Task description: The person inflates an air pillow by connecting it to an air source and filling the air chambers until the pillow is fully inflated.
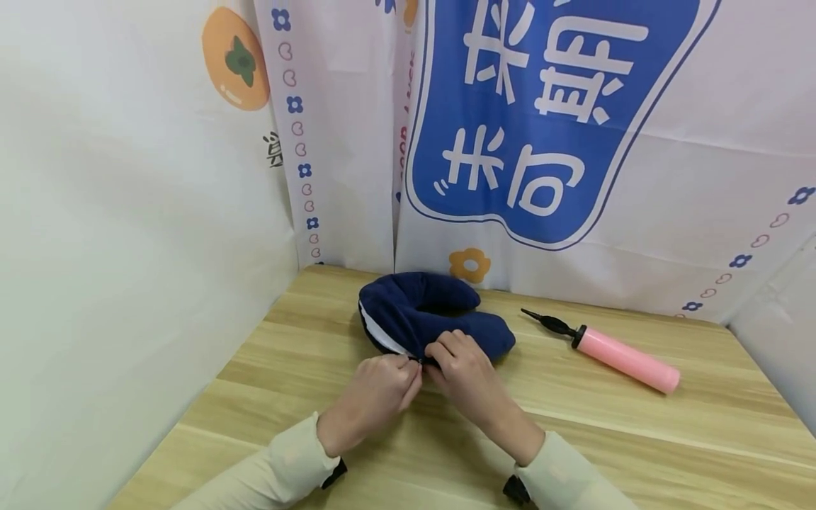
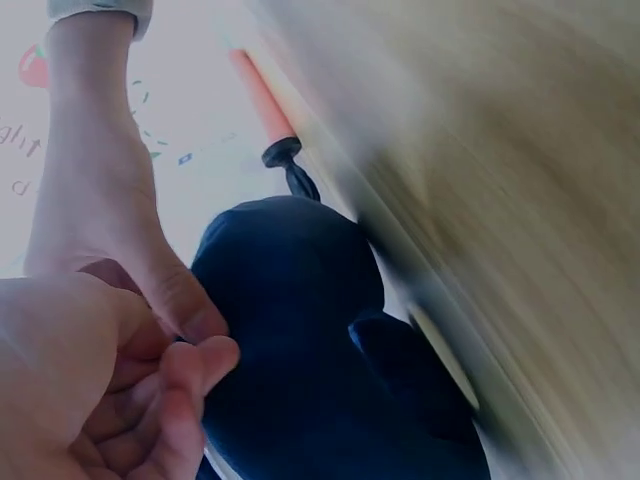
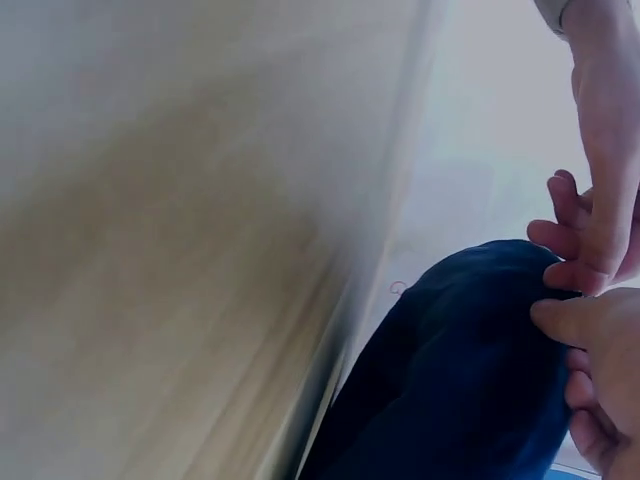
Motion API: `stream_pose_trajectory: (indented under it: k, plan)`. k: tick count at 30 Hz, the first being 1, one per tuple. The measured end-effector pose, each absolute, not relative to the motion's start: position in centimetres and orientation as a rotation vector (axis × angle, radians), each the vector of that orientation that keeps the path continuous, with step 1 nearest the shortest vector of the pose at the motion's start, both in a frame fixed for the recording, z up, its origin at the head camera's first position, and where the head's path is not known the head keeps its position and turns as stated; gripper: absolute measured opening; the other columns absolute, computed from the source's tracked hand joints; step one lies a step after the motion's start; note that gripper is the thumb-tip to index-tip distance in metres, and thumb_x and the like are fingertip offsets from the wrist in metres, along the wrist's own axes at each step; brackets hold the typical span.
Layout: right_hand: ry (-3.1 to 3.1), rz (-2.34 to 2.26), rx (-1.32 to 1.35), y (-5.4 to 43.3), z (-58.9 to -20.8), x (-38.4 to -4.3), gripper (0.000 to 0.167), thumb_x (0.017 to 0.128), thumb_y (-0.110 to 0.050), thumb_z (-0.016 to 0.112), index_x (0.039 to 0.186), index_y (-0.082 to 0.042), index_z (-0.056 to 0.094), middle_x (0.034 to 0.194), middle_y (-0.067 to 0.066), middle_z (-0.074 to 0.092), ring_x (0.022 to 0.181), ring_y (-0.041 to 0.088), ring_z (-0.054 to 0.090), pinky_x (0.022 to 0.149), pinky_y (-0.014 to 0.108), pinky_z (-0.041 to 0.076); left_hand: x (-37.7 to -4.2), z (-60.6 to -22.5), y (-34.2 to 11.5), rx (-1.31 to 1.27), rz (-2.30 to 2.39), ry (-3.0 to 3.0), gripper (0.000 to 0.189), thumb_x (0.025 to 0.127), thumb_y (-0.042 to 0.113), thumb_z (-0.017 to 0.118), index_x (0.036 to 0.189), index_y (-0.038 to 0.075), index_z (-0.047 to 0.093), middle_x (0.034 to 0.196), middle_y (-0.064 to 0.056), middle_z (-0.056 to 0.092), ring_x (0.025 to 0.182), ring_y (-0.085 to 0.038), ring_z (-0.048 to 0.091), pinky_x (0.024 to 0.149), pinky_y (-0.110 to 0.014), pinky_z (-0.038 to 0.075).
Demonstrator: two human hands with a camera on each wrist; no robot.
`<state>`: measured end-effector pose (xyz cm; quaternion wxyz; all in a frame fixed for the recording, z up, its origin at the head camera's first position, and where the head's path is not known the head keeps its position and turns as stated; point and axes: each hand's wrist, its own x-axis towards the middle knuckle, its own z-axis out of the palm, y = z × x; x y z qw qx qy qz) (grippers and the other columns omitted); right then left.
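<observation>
A navy U-shaped neck pillow (image 1: 440, 326) lies on the table with its two arms pointing right. Along its near-left edge a zipper stands partly undone, and a white strip (image 1: 382, 334) shows in the gap. My left hand (image 1: 384, 381) pinches the pillow's seam at the near end of that gap. Right beside it, my right hand (image 1: 464, 365) grips the edge of the navy cover, its fingers curled over the fabric. Both sets of fingertips almost meet at the zipper; the slider itself is hidden between them. In the left wrist view, thumb and forefinger press together against the cover (image 2: 290, 300).
A pink hand pump (image 1: 627, 360) with a black nozzle lies to the right of the pillow on the wood-grain table (image 1: 255, 397). Behind the table hangs a printed white cloth (image 1: 344, 142), and a pale wall (image 1: 127, 212) stands along the left side.
</observation>
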<state>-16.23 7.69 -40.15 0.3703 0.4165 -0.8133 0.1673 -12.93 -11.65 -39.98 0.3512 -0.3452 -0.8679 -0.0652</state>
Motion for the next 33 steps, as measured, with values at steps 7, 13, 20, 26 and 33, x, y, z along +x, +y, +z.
stream_pose_trajectory:
  k: [7, 13, 20, 26, 33]
  plan:
    - [-2.053, 0.421, 1.024, 8.2, -40.0, -16.6, 0.028, 0.075, -0.004, 0.095, 0.087, -0.008, 0.07, 0.086, 0.002, 0.063, 0.08, 0.02, 0.058, 0.069, 0.032, 0.05, -13.7, -40.3, -12.1, -0.91, -0.213, -2.115, 0.021, 0.085, 0.007, 0.079, 0.071, 0.013, 0.065, 0.06, 0.005, 0.047, 0.05, -0.006, 0.049, 0.045, -0.019, 0.041]
    - [-2.108, 0.435, 1.025, 10.0, -39.7, -16.5, 0.028, 0.075, -0.005, 0.095, 0.087, -0.009, 0.071, 0.087, 0.001, 0.063, 0.08, 0.019, 0.057, 0.07, 0.032, 0.05, -14.1, -40.2, -13.5, -0.911, -0.428, -2.178, 0.034, 0.09, 0.003, 0.073, 0.063, 0.017, 0.057, 0.057, 0.009, 0.044, 0.051, 0.0, 0.038, 0.048, -0.015, 0.034]
    - [-2.2, 0.479, 1.048, 10.3, -38.8, -15.8, 0.031, 0.074, -0.016, 0.098, 0.093, -0.01, 0.073, 0.091, -0.001, 0.067, 0.082, 0.015, 0.058, 0.074, 0.031, 0.054, -14.2, -40.3, -13.7, -0.976, -0.443, -2.177, 0.023, 0.088, 0.004, 0.077, 0.07, 0.013, 0.066, 0.058, 0.008, 0.048, 0.053, 0.0, 0.039, 0.051, -0.013, 0.034]
    - [-2.085, 0.399, 1.092, 9.6, -39.1, -15.7, 0.031, 0.074, -0.016, 0.098, 0.091, -0.01, 0.073, 0.09, 0.0, 0.066, 0.082, 0.016, 0.058, 0.071, 0.03, 0.052, -14.0, -39.9, -12.9, -1.057, -0.399, -2.116, 0.011, 0.086, 0.002, 0.077, 0.078, 0.009, 0.074, 0.06, 0.006, 0.054, 0.053, -0.001, 0.044, 0.052, -0.011, 0.039]
    - [-1.977, 0.382, 1.119, 10.8, -39.9, -16.2, 0.025, 0.076, -0.009, 0.095, 0.087, -0.009, 0.072, 0.086, 0.0, 0.067, 0.08, 0.016, 0.061, 0.071, 0.029, 0.054, -13.9, -40.0, -13.9, -1.058, -0.674, -2.148, 0.029, 0.09, -0.005, 0.072, 0.07, 0.014, 0.063, 0.059, 0.009, 0.045, 0.055, 0.005, 0.035, 0.052, -0.006, 0.028]
